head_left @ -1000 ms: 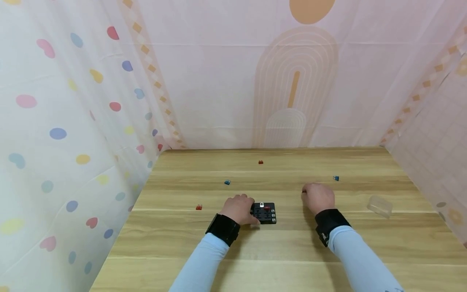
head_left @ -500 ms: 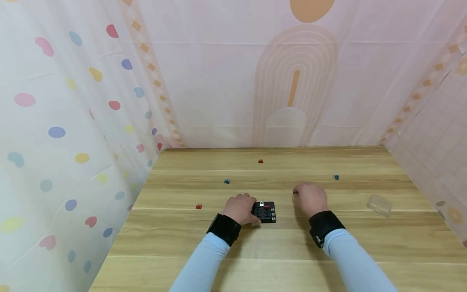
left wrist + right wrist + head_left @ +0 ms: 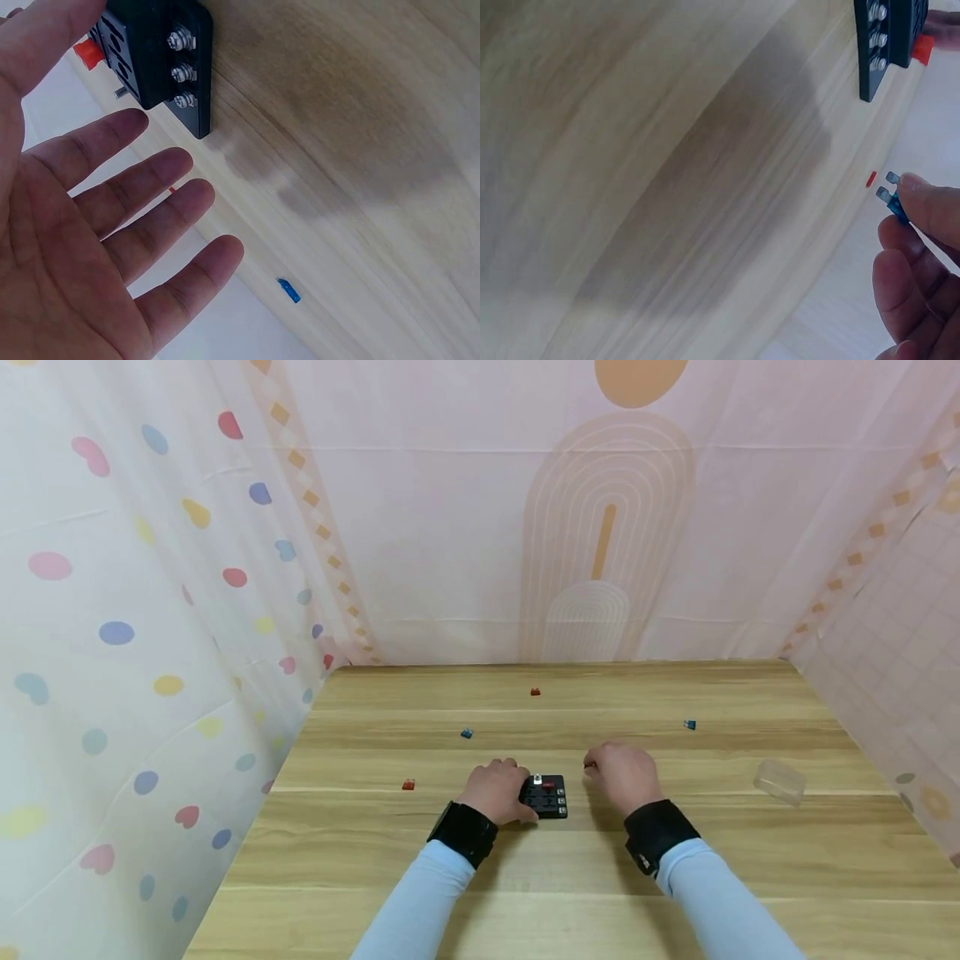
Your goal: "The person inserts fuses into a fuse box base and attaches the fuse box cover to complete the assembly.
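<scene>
A black fuse block (image 3: 553,807) lies on the wooden table, with a red blade fuse (image 3: 548,786) seated in it and screw terminals along its right side. My left hand (image 3: 492,791) holds the block by its left end, thumb at the near edge and index finger at the far edge; the other fingers (image 3: 142,187) reach out loosely. To the right of the block, my right hand (image 3: 624,777) pinches a blue blade fuse (image 3: 897,206) between thumb and index finger. Its two metal prongs stick out toward the block in the right wrist view.
Loose blade fuses lie about: red (image 3: 408,784) at left, blue (image 3: 467,733) behind the left hand, red (image 3: 535,692) at the back, blue (image 3: 690,724) at back right. A clear plastic box (image 3: 780,782) sits at right. Printed curtains hang around the table (image 3: 570,893).
My right hand has moved left toward the fuse block with the blue blade fuse. The left hand has stayed nearly still at the block.
</scene>
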A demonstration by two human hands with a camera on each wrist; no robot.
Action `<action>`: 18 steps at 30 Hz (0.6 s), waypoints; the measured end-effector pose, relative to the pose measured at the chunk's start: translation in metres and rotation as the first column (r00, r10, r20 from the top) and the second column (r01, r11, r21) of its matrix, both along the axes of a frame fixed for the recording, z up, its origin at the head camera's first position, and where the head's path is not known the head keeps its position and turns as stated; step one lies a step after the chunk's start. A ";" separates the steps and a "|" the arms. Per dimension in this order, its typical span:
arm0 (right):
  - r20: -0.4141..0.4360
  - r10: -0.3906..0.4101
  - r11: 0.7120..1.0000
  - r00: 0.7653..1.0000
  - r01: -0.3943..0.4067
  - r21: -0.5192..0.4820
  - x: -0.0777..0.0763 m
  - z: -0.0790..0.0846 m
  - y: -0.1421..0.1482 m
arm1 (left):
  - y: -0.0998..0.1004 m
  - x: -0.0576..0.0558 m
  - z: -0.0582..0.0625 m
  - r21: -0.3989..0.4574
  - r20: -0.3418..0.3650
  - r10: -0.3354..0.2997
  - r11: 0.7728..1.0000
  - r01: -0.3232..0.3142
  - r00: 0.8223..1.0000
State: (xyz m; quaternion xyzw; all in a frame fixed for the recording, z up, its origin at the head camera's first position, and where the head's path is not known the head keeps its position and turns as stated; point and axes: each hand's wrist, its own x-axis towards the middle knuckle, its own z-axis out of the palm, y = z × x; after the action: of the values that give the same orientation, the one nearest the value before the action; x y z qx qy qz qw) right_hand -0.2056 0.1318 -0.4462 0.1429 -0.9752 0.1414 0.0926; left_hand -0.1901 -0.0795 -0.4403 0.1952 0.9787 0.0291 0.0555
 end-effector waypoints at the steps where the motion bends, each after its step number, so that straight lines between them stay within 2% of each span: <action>1: 0.008 0.006 1.000 1.000 -0.006 0.001 0.001 0.000 -0.001 | 0.000 0.000 0.000 -0.004 0.000 0.000 1.000 0.000 1.000; 18: 0.031 0.145 0.988 0.989 -0.147 0.047 0.011 0.005 -0.025 | 0.001 -0.002 -0.005 -0.005 -0.015 -0.025 1.000 0.025 1.000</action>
State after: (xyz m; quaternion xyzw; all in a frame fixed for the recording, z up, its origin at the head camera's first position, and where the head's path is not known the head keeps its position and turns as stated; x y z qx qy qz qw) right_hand -0.1950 0.1072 -0.4411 0.2142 -0.9665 0.1257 0.0651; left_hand -0.1917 -0.0788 -0.4450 0.2074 0.9767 0.0249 0.0491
